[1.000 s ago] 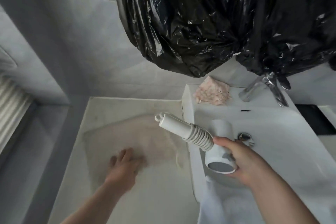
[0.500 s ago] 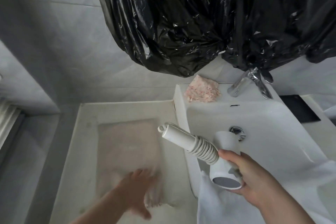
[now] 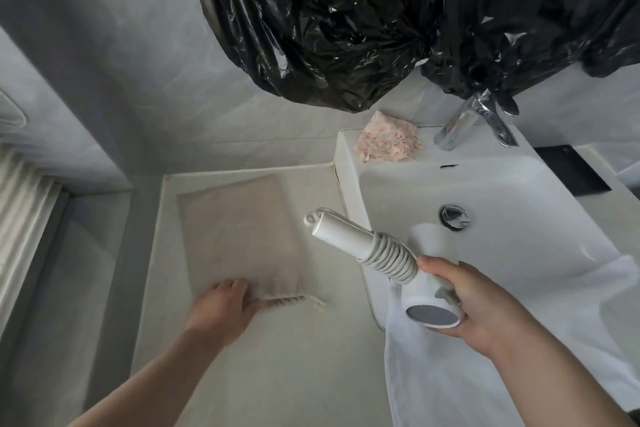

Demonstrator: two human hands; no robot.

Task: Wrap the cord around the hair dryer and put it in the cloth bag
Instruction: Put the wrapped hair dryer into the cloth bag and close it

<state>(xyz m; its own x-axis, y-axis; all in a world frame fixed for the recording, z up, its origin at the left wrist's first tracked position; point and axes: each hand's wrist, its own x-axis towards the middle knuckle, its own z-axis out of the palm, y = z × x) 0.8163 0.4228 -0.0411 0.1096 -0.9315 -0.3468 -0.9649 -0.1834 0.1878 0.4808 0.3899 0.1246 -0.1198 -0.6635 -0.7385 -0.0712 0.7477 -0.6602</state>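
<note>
Right hand (image 3: 485, 308) grasped the cord-wrapped hair dryer (image 3: 391, 260). Left hand (image 3: 221, 308) pinched the cloth bag (image 3: 239, 236) flat on the bench (image 3: 277, 374).

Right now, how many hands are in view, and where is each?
2. The left hand grips the near, gathered end of the flat beige cloth bag on the counter. The right hand holds the white cord-wrapped hair dryer over the white sink's edge.

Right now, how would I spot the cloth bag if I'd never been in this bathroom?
Find the white sink, then look to the pale counter left of it. The cloth bag lies flat there, the left hand at its gathered near end. It is the only beige, woven thing; the towel is white.
</note>
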